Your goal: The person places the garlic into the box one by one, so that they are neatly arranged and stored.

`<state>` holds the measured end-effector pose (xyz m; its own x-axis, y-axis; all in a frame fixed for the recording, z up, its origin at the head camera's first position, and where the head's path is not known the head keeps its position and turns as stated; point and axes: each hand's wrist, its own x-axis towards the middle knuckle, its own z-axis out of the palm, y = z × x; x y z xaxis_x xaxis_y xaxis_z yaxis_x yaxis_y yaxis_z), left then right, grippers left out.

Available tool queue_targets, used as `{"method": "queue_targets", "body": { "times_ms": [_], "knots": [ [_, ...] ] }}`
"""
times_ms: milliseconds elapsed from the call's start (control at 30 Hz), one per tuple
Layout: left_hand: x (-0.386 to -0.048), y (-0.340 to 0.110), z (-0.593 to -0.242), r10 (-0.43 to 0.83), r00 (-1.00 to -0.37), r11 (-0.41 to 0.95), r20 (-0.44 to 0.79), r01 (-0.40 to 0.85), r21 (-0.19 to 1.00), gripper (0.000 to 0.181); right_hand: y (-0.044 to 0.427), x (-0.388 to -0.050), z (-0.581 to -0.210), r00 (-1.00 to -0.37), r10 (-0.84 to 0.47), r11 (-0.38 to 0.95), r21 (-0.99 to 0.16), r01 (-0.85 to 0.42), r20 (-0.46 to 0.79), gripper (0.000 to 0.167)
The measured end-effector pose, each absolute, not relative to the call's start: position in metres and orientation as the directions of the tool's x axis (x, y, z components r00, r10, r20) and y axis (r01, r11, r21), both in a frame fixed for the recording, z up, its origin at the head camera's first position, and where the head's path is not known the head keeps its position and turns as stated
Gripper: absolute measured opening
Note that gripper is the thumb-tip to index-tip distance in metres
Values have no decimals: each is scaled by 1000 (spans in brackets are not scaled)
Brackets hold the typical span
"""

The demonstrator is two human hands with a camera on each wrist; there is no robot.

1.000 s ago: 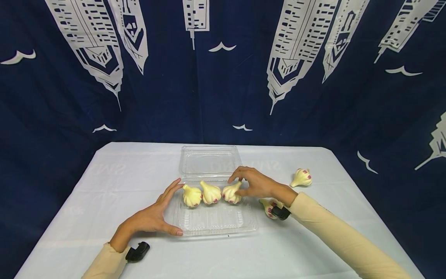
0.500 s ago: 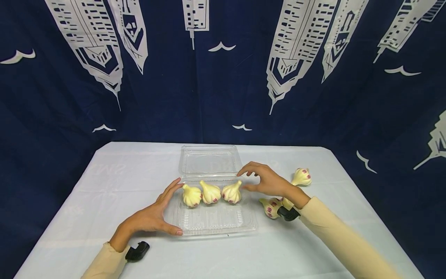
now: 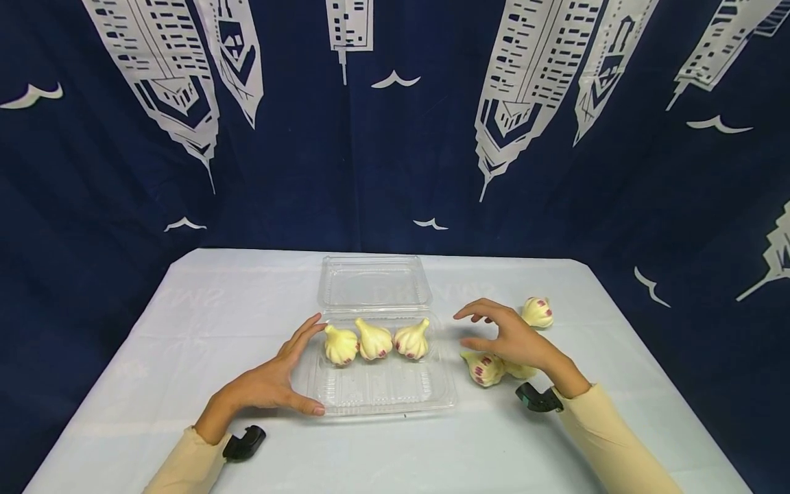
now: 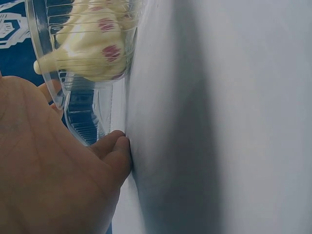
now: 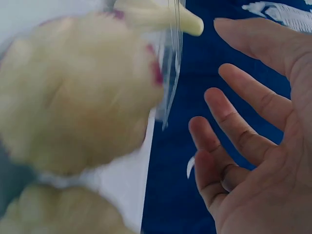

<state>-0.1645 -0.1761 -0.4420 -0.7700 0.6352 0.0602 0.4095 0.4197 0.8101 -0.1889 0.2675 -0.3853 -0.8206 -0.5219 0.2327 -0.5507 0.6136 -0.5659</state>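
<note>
Lying between the hands, its lid (image 3: 375,283) folded back, the clear container (image 3: 390,396) looks thin and ridged, probably light and flexible, best held by the rim. The left hand (image 3: 271,383) spreads wide along its edge; the right hand (image 3: 515,336), fingers parted, holds nothing. Garlic bulbs (image 3: 374,343), three inside in a row, and loose bulbs (image 3: 484,369) around the right hand seem smooth and firm, best grasped round the belly. They are pale yellow, several with stubby necks and small purplish patches.
</note>
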Motion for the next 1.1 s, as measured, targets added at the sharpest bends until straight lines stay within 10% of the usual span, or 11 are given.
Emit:
{"method": "queue_targets", "body": {
  "times_ms": [1100],
  "knots": [
    [-164,-176,-442,633,-771,418,68,415,808,132,341,-147,-417,-960,-259,770,-579,-269,101,31]
  ]
}}
